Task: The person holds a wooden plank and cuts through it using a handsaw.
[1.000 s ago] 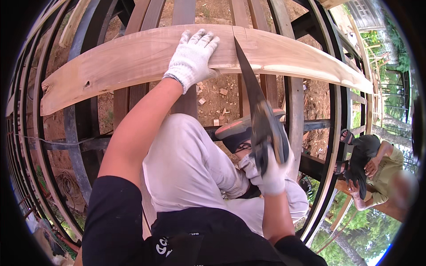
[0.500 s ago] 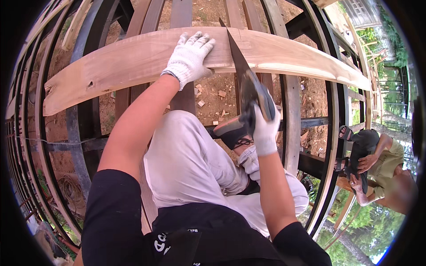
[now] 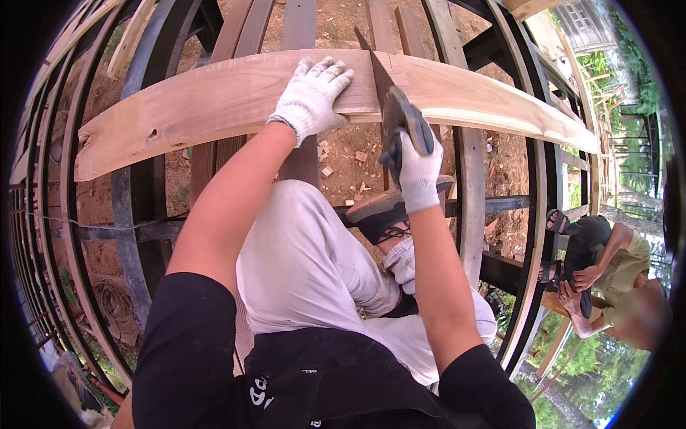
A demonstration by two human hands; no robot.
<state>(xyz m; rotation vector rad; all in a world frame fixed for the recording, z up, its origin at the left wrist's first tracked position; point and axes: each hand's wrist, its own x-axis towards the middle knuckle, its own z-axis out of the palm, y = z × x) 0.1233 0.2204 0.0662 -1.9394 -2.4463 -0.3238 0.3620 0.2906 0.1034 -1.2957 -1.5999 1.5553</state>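
- Pale, long wooden plank [image 3: 236, 93]: lies across brown timber slats [image 3: 299, 28].
- White-gloved left grip [image 3: 312, 93]: spread flat on plank.
- White-gloved right grip [image 3: 420, 163]: closed round dark-handled handsaw [image 3: 386, 87].
- Judged best: plank steady, strokes straight, left grip clear.

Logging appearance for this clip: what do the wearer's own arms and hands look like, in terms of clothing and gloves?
The left glove is white knit, with greyish smudges on the fingers and a dark edge at the cuff. The right glove is also white, with a snug cuff. Short, plain black sleeves leave both forearms bare.
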